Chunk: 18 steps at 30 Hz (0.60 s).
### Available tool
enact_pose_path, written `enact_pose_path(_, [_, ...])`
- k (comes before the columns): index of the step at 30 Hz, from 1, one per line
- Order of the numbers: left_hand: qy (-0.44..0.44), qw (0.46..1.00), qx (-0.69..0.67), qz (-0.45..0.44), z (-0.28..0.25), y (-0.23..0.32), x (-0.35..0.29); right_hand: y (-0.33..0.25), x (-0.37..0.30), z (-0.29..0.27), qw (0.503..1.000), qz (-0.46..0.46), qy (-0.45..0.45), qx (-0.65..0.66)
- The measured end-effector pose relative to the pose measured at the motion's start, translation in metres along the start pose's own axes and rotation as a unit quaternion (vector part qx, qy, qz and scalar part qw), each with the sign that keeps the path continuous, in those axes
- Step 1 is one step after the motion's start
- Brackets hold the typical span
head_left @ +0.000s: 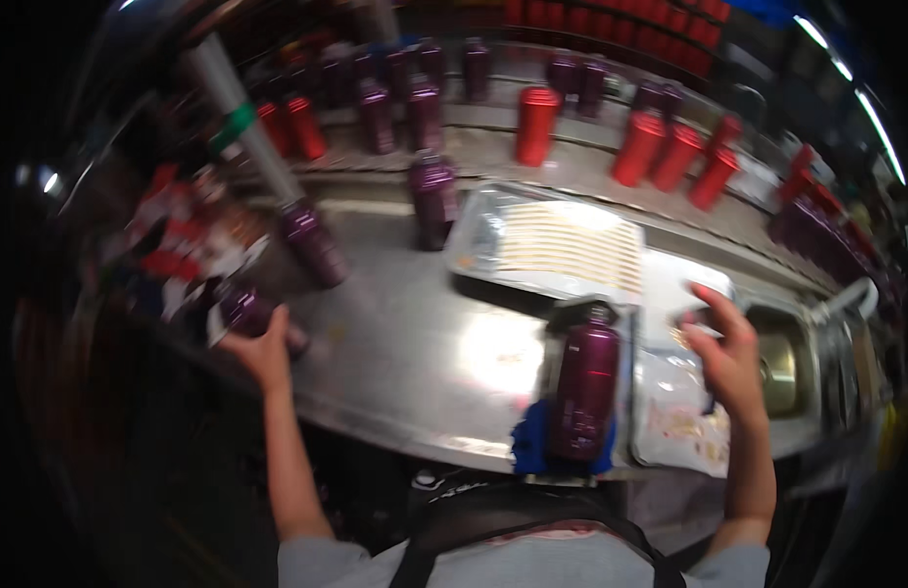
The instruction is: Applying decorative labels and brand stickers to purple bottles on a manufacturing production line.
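Note:
Near the table's left edge, my left hand (260, 355) closes around a shiny purple bottle (242, 308), its thumb raised along the side. My right hand (730, 358) hovers at the right, thumb and forefinger curved and apart, and I make out nothing between them. Below it is a clear plastic sheet (677, 412) with small pale marks. In front of me another purple bottle (585, 387) lies in a dark holder with blue padding (532, 436). Behind that, a tray (474, 235) bears a sheet of thin pale strips (572, 245). Motion blurs the picture.
Purple bottles (433, 201) (312, 243) stand on the metal table (395, 323). Red tumblers (538, 125) and more purple bottles line a raised shelf behind. A slanted pole (240, 118) with green tape rises at left. A sink basin (775, 367) lies at right.

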<state>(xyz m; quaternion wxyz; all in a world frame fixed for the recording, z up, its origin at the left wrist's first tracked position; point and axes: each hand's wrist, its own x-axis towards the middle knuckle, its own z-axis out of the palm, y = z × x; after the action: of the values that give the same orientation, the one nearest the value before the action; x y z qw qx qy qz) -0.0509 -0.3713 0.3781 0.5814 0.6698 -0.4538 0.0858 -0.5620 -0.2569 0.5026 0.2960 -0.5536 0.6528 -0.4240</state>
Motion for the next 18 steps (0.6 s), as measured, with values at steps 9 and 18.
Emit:
enact_pose_path(9, [0.02, 0.994, -0.093, -0.049, 0.046, -0.03, 0.009, 0.024, -0.015, -0.037, 0.994, 0.072, 0.063, 0.061])
enact_pose_path(18, [0.037, 0.99, -0.099, 0.098, 0.049, 0.039, 0.008, 0.067, -0.01, -0.04, 0.989, 0.114, 0.071, 0.066])
